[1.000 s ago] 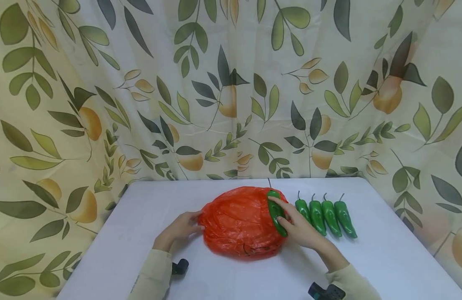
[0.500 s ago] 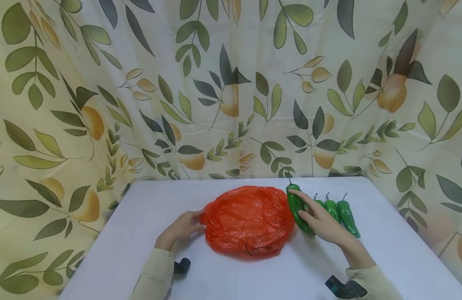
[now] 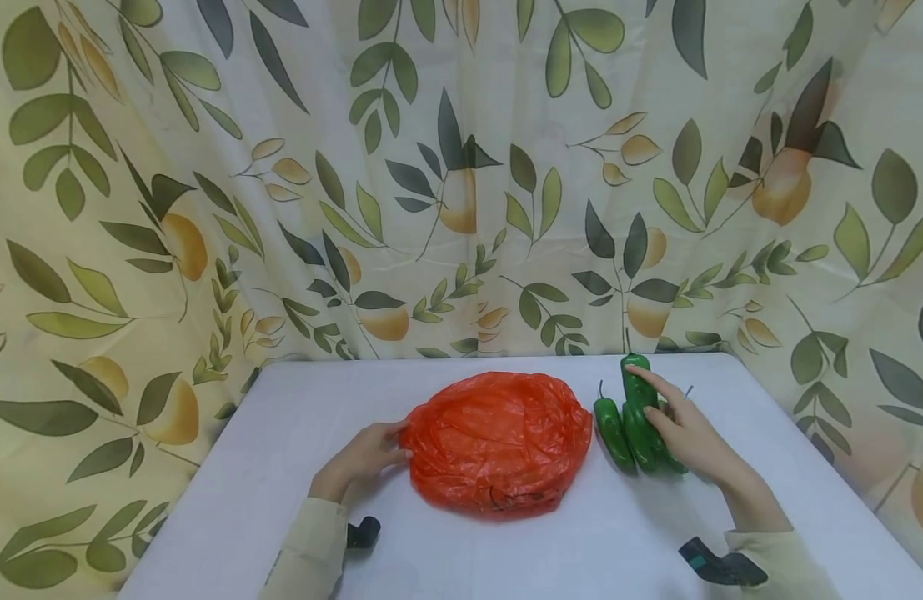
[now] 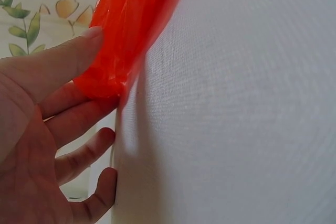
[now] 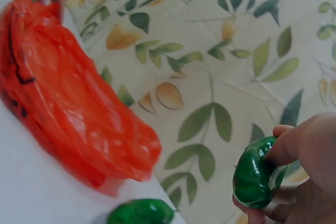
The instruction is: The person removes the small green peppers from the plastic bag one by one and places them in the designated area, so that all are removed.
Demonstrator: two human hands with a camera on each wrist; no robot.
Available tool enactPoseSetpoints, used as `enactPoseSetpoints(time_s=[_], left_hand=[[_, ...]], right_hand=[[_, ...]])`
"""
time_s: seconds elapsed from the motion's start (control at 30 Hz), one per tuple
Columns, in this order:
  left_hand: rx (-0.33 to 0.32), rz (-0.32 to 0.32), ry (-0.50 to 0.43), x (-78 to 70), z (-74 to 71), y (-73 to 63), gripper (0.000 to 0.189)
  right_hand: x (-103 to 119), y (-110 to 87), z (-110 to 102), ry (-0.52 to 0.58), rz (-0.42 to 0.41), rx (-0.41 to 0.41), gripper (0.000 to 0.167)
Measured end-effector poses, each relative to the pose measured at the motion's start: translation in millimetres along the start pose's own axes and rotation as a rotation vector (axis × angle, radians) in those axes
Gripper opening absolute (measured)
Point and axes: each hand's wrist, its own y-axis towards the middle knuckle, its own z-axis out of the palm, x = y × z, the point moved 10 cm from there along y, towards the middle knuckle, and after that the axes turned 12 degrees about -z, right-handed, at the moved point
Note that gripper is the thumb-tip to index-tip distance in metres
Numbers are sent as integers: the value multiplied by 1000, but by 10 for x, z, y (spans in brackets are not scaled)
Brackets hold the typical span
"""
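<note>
A crumpled red plastic bag [image 3: 499,442] lies on the table in the head view. My left hand [image 3: 362,458] pinches its left edge; in the left wrist view the thumb [image 4: 68,59] lies over the red film, with fingers behind it. To the right of the bag, my right hand [image 3: 689,433] holds a green chili pepper [image 3: 636,385], stem pointing away, over several like peppers. The leftmost pepper [image 3: 614,433] on the table shows whole; the others are partly hidden by the hand and the held pepper. The right wrist view shows the held pepper [image 5: 252,177] between thumb and fingers.
A white table [image 3: 461,558] carries everything. Behind it and at its sides hangs a curtain [image 3: 461,275] printed with leaves and fruit. A black wrist device [image 3: 719,567] sits at the right sleeve, with another [image 3: 363,533] at the left.
My right hand has carried the green chili pepper rightward, from over the bag's right edge to above the row of peppers. The left hand stays at the bag's left edge.
</note>
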Motion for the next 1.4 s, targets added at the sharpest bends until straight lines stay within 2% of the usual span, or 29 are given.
enactPoseSetpoints(time_s=[0.27, 0.57, 0.8, 1.1, 1.3, 1.4], left_hand=[[7, -13, -2, 20, 14, 8, 62], [-5, -5, -10, -49, -72, -16, 63], [4, -42, -37, -3, -42, -26, 61], [-6, -45, -17, -13, -34, -30, 62], [-3, -48, -22, 3, -21, -28, 62], [-8, -30, -25, -1, -13, -21, 62]], right_hand=[[-245, -121, -358, -39, 24, -55, 57], [-481, -196, -597, -27, 68, -147, 59], [-686, -276, -626, -11, 163, -175, 60], [-927, -369, -626, -14, 251, -172, 60], [-1101, -427, -632, -75, 299, -151, 64], [-1211, -463, -626, -87, 336, -124, 66]])
